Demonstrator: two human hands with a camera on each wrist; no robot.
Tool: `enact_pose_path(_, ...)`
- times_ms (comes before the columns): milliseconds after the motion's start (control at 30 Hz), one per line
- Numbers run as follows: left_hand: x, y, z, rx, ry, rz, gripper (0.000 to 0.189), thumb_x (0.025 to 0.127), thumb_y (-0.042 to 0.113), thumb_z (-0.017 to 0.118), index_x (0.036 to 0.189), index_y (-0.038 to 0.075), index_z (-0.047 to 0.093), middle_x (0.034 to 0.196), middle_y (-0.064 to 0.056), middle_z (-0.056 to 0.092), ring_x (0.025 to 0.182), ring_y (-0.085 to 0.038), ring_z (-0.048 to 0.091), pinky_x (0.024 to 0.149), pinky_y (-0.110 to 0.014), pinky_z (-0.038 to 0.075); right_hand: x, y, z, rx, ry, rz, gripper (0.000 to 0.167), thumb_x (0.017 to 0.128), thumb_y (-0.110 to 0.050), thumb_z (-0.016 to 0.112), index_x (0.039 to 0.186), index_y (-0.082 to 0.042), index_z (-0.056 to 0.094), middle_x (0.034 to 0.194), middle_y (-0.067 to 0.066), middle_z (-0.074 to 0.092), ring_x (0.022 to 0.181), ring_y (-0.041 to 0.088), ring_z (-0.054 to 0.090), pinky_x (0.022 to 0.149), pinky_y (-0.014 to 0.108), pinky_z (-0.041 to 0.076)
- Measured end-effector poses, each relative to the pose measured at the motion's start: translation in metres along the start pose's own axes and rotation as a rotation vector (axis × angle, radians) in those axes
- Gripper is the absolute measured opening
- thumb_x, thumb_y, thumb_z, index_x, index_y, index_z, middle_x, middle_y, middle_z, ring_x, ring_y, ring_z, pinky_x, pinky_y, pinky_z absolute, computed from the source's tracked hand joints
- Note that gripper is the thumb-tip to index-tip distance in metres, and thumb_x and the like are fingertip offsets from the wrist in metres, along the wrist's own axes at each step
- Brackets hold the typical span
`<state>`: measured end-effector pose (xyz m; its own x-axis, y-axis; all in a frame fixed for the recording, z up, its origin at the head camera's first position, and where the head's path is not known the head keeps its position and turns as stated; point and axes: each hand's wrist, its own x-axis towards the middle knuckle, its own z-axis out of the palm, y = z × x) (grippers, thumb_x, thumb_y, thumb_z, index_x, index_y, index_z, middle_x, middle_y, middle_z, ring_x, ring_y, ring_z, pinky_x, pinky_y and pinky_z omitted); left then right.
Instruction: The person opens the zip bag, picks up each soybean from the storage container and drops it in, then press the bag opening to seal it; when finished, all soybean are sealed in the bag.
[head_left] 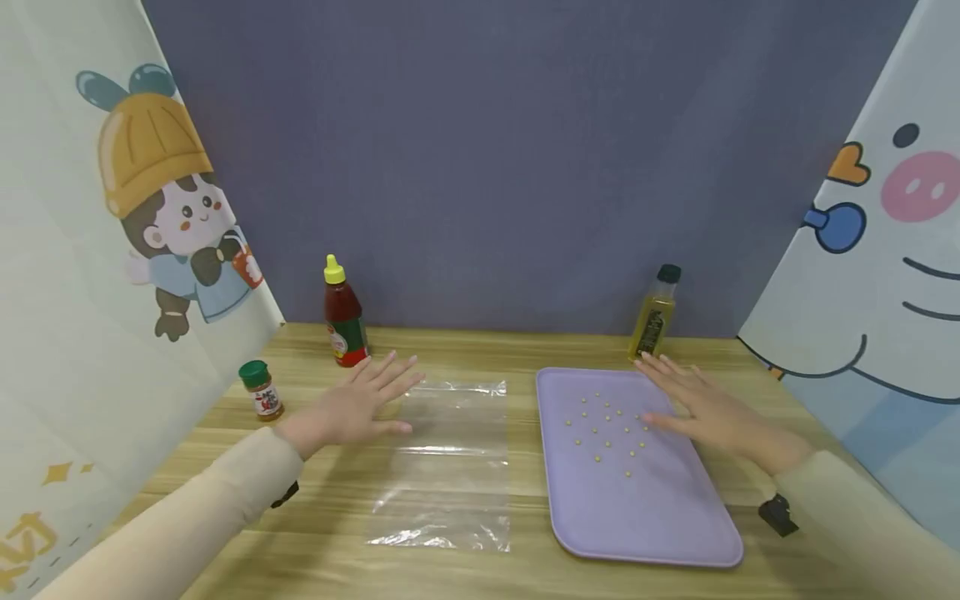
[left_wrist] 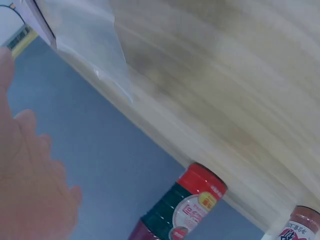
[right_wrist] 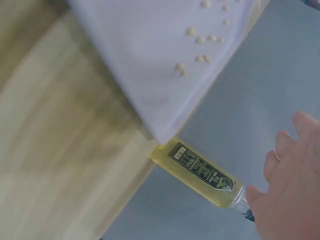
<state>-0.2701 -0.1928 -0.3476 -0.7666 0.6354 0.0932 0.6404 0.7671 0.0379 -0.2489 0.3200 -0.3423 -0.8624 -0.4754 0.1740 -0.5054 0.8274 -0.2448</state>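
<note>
My left hand hovers with fingers spread at the left edge of a clear plastic bag, which lies flat on the table. It holds nothing. Over the right side of a purple tray is my right hand, its fingers straight and also holding nothing. Scattered across the tray's upper half are several small pale yellow beads or beans. In the right wrist view, the hand overlaps the neck of an upright oil bottle. The left wrist view shows the left hand above the table.
Behind my left hand stands a red sauce bottle with a yellow cap. A small green-capped spice jar is at the far left. The oil bottle stands at the back right, behind the tray. A dark curtain rises along the table's back edge.
</note>
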Motion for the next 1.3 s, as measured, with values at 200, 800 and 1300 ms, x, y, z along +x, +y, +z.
enact_pose_path(200,0.01,-0.013,-0.004,-0.039,-0.014,-0.012,0.092,0.084,0.049,0.068,0.156,0.023,0.016,0.164,-0.004,0.008,0.149,-0.036,0.004,0.118,-0.062,0.004,0.02,0.001,-0.004,-0.019,-0.008,-0.016,0.08,0.092,-0.048,0.059,0.156,-0.023,0.018,0.163,0.01,0.015,0.148,0.038,0.011,0.117,0.062,0.005)
enact_pose_path(800,0.039,-0.051,0.02,-0.466,-0.018,-0.167,0.098,0.078,0.026,0.08,0.153,0.004,0.021,0.159,-0.021,0.02,0.146,-0.043,0.015,0.116,-0.058,0.021,0.091,-0.056,0.012,0.307,-0.15,0.027,0.096,0.086,-0.055,0.064,0.155,-0.035,0.0,0.164,0.007,0.008,0.146,0.038,0.018,0.113,0.064,0.023)
enact_pose_path(1300,0.06,-0.056,0.045,-0.762,-0.024,-0.287,0.087,0.081,0.018,0.078,0.149,-0.004,0.028,0.148,-0.024,0.042,0.135,-0.04,0.041,0.113,-0.051,0.033,0.15,-0.083,0.056,0.447,-0.182,0.009,0.091,0.087,-0.038,0.07,0.153,-0.001,0.018,0.158,0.023,0.022,0.144,0.042,0.023,0.117,0.056,0.021)
